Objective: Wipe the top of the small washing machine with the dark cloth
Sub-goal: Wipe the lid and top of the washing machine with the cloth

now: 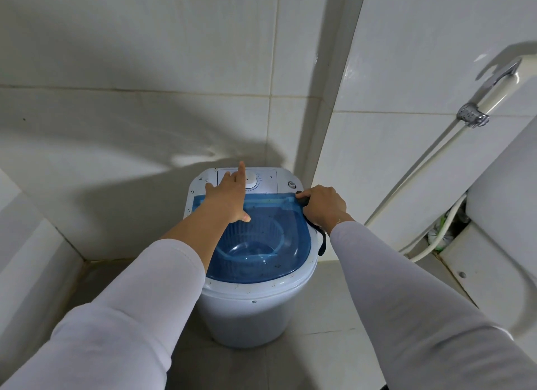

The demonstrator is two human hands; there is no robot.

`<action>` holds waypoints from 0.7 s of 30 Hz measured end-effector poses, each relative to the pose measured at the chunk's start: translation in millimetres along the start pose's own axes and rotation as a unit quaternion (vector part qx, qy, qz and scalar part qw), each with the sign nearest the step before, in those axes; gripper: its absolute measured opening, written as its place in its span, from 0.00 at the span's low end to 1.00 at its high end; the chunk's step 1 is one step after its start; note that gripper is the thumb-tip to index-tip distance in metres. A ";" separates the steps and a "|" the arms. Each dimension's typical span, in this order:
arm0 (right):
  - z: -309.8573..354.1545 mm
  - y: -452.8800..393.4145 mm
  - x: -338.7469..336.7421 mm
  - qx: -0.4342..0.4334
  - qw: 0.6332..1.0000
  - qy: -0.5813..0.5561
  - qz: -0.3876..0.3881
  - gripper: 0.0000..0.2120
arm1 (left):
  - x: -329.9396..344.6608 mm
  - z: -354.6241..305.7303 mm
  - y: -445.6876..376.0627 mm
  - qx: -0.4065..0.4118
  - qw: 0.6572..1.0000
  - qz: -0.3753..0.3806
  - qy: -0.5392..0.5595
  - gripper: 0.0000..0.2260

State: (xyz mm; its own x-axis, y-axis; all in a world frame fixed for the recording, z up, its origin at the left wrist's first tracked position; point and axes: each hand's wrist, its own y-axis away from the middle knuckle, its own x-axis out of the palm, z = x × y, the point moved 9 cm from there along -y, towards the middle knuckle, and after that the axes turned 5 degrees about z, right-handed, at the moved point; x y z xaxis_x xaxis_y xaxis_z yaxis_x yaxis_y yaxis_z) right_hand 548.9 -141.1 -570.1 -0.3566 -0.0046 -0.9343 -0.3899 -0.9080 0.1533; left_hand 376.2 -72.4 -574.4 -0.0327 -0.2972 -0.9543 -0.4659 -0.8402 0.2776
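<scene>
Just the one camera, strapped on my head, wide-angle, looking forward and steeply down into a tiled corner. My arms reach out from the bottom edge, with the small washing machine (252,244) close below, roughly dead centre.

I count one small white plastic washing machine (252,308) with one see-through blue lid (279,244) and one round white dial (252,181) by my left hand (228,199). One dark cloth (315,232) sits under my right hand (322,206). Two hands, two white sleeves.
</scene>
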 end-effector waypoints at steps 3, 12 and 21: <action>-5.6 11.8 1.7 0.007 1.000 0.001 0.001 0.19 | -2.3 0.6 4.6 -0.014 1.000 -0.020 -0.003 0.54; -31.7 42.8 -5.9 0.019 0.998 0.054 0.021 0.18 | -6.7 -5.1 23.5 -0.003 0.998 -0.058 -0.008 0.51; -1.6 31.2 -9.8 -0.036 0.999 0.038 -0.001 0.21 | 9.2 -1.4 51.1 0.021 1.000 0.015 -0.003 0.57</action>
State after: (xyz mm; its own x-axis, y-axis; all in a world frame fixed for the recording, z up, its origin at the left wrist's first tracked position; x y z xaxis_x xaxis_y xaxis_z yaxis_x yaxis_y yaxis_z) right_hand 541.6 -170.1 -556.6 -0.2898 -0.0319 -0.9565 -0.3269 -0.9360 0.1303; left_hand 353.3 -118.7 -568.8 -0.0527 -0.3182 -0.9466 -0.5015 -0.8112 0.3006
